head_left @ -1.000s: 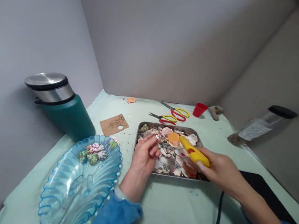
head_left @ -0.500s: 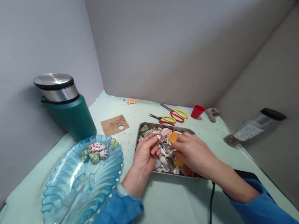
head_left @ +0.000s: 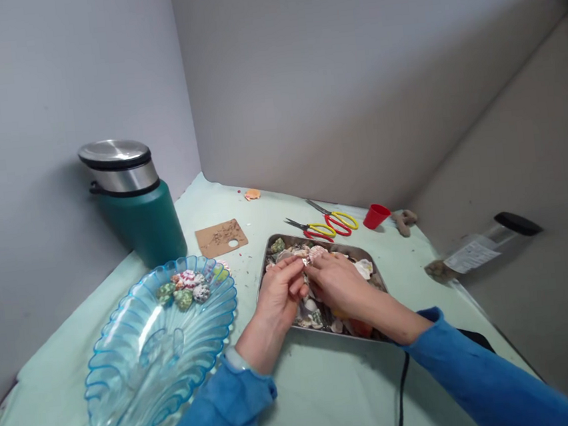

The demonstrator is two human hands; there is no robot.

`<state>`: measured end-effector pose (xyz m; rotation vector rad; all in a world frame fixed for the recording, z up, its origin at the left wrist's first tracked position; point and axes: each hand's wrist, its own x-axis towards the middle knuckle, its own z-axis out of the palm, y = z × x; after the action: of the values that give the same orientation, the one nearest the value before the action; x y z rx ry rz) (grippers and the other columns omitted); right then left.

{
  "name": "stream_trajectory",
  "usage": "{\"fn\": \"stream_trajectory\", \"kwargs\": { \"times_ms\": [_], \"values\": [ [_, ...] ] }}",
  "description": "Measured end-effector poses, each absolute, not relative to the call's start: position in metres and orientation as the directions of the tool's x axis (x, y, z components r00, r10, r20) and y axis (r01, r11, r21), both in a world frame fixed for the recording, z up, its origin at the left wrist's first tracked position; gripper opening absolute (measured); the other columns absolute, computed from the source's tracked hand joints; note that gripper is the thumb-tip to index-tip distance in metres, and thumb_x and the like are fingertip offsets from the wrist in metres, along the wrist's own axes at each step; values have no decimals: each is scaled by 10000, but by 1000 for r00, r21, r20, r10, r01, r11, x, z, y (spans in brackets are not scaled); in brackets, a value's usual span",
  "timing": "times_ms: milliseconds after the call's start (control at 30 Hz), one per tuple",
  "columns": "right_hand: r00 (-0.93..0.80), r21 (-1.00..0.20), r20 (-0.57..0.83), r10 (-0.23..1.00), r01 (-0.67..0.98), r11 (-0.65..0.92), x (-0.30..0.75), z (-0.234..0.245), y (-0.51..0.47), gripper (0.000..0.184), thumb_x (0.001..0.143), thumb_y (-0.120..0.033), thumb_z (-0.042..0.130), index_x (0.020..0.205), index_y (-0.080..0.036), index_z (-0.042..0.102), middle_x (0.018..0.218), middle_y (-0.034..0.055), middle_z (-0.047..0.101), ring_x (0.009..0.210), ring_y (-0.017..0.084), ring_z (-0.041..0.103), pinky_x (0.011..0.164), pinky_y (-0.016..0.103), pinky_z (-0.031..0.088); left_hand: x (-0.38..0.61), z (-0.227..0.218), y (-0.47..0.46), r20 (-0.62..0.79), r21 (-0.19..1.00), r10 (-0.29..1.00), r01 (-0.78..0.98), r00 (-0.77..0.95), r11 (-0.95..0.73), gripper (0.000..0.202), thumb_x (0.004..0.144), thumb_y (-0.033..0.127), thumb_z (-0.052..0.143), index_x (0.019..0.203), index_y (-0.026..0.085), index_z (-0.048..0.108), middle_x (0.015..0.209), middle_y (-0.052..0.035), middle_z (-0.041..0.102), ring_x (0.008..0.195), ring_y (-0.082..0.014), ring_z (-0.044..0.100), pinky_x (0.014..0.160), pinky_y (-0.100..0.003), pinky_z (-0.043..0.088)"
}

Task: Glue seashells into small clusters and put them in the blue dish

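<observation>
My left hand (head_left: 280,292) is over the left part of a metal tray (head_left: 377,269) filled with mixed seashells (head_left: 315,317). Its thumb and forefinger pinch a small whitish piece (head_left: 304,262) that looks like a shell. My right hand (head_left: 338,281) has its fingers bent together, tips meeting the left fingertips above the tray. Whatever the right fingers grip is hidden behind them. Orange pieces (head_left: 360,327) lie among the shells below the right hand, which covers much of the tray's middle.
Left of the tray is a blue scalloped dish (head_left: 127,362) with several spotted shells (head_left: 185,289). A green bottle (head_left: 147,219) stands behind it. Further back are a brown card (head_left: 221,238), two pairs of scissors (head_left: 323,227), a red cup (head_left: 376,216) and a clear jar (head_left: 473,253). A black cord (head_left: 402,396) runs near.
My right hand has moved left, from beside an orange disc in the tray to my left fingertips. The left hand keeps its pinch. The view has shifted slightly.
</observation>
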<state>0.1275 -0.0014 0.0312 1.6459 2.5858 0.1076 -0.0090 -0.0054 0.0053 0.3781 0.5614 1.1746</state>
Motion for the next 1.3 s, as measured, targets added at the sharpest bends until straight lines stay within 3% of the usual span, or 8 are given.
{"fn": "stream_trajectory", "kwargs": {
  "times_ms": [133,200,300,433,633,867,1067,1300],
  "values": [
    [-308,-446,38,951,846,292,145,43,-10,116,892,-192,525,878,-165,637,775,50,656,719,176,585,682,288,423,-9,5,-5,-204,560,936,-750,286,352,325,585,188,857,777,127,602,605,80,531,378,16,280,398,-173,275],
    [-268,-819,16,963,549,167,149,44,-18,122,884,-297,577,882,-177,601,773,16,636,638,135,536,606,255,417,-9,6,-5,-210,560,936,-751,281,351,327,580,179,855,778,129,599,585,88,511,373,15,273,398,-175,273],
    [-254,-993,-113,961,56,-102,149,43,-30,265,810,-403,705,902,-177,603,793,4,625,584,95,492,565,237,421,-9,6,-6,-207,566,935,-745,287,354,316,591,184,853,762,134,591,533,104,452,372,6,270,401,-176,276],
    [-254,-924,-195,947,-277,-264,144,43,-36,331,703,-355,826,918,-163,664,746,-12,581,548,68,442,494,202,399,-10,5,-6,-199,587,938,-732,284,346,322,592,190,858,781,126,604,590,82,517,383,12,293,401,-168,277],
    [-176,-894,-238,955,-344,-287,145,43,-33,301,678,-337,848,839,-160,666,695,-16,584,491,48,386,416,167,336,-9,5,-7,-224,593,933,-721,281,360,334,585,191,866,784,122,605,649,52,582,385,20,303,394,-156,282],
    [22,-985,111,994,134,107,136,36,-40,219,809,-388,731,873,-182,696,653,-16,612,525,106,516,501,235,448,-8,6,-9,-240,588,922,-710,305,387,389,556,198,884,820,127,608,573,88,504,372,7,284,388,-166,295],
    [-65,-636,593,803,574,516,133,32,-41,119,927,-192,567,900,-201,683,876,50,726,796,175,664,740,295,515,-8,10,-10,-216,626,916,-673,337,395,378,553,222,887,791,124,610,507,101,455,369,9,254,396,-163,277],
    [-186,-436,697,693,657,615,132,34,-41,184,941,-98,498,943,-202,650,890,71,731,815,177,683,744,299,537,-8,9,-11,-224,647,907,-642,356,411,397,543,247,891,791,130,604,509,100,455,364,5,257,395,-175,268]
  ]
}}
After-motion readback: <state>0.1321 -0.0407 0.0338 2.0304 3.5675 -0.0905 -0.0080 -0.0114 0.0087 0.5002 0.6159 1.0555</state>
